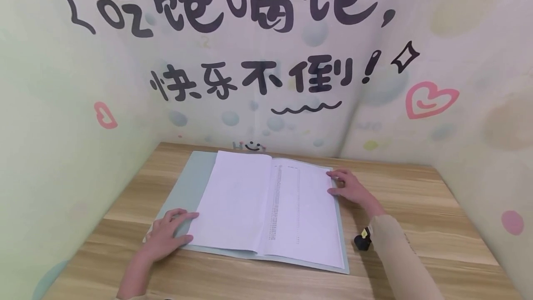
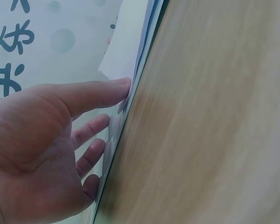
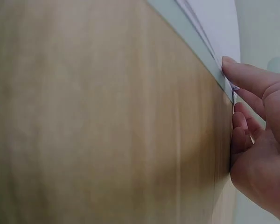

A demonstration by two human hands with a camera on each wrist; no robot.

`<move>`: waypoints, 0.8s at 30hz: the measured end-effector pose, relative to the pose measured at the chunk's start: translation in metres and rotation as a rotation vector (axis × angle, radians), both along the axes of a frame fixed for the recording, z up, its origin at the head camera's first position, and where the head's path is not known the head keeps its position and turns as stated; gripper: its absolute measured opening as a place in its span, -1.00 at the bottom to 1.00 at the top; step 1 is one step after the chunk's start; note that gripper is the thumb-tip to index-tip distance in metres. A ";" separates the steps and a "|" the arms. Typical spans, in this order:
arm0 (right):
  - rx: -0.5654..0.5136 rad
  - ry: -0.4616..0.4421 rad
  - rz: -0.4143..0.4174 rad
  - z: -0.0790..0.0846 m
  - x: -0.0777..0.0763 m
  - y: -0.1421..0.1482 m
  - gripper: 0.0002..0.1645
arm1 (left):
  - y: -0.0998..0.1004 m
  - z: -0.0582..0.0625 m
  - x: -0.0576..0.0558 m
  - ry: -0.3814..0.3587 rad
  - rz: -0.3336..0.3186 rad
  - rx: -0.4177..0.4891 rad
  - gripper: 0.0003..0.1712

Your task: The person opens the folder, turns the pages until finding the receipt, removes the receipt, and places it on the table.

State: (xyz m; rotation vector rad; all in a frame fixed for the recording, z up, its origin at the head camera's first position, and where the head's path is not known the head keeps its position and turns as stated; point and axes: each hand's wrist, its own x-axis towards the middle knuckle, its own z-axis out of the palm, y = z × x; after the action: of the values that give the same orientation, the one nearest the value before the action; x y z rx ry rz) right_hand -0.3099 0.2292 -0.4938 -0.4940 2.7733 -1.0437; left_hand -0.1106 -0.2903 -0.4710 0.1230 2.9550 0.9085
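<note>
An open folder [image 1: 183, 189] with a pale blue-green cover lies on the table, white sheets inside. Its left page [image 1: 233, 198] looks blank; the right page [image 1: 306, 216] carries columns of small print. My left hand [image 1: 164, 235] rests at the lower left, fingers spread over the cover, with index fingertip and thumb at the left page's edge. At the upper right edge, my right hand [image 1: 350, 186] touches the right page with its thumb and index finger, which stand apart along the edge. In the right wrist view, the right thumb [image 3: 247, 77] lies against the sheet's edge, the other fingers loosely bent.
The wood-grain table [image 1: 416, 207] reaches back to a pale wall [image 1: 258, 124] with large black lettering. Beside the right sleeve [image 1: 399, 253] is a small black object [image 1: 362, 242] with a yellow mark. Another pale wall [image 1: 62, 152] borders the table on the left.
</note>
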 end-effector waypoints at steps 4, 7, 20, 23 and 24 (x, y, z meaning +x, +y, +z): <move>-0.011 0.004 0.000 -0.003 0.003 0.001 -0.30 | 0.001 0.000 0.002 -0.016 0.005 0.000 -0.42; -0.027 0.005 -0.010 -0.003 0.004 0.000 -0.31 | 0.000 -0.002 0.003 -0.013 0.007 0.004 -0.42; -0.078 0.056 -0.038 -0.003 0.004 -0.004 -0.32 | -0.001 -0.001 -0.001 0.005 0.002 0.006 -0.43; -0.066 0.047 -0.058 -0.003 0.004 -0.005 -0.32 | 0.000 -0.002 -0.001 -0.001 0.004 0.006 -0.43; -0.062 0.046 -0.058 -0.003 0.004 -0.005 -0.31 | 0.000 -0.002 -0.001 -0.002 0.003 0.007 -0.43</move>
State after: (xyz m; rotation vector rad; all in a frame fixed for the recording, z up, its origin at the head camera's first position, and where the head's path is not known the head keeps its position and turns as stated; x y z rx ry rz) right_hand -0.3056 0.2240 -0.4967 -0.4538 2.8180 -1.1487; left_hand -0.1115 -0.2904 -0.4726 0.1174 2.9513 0.9184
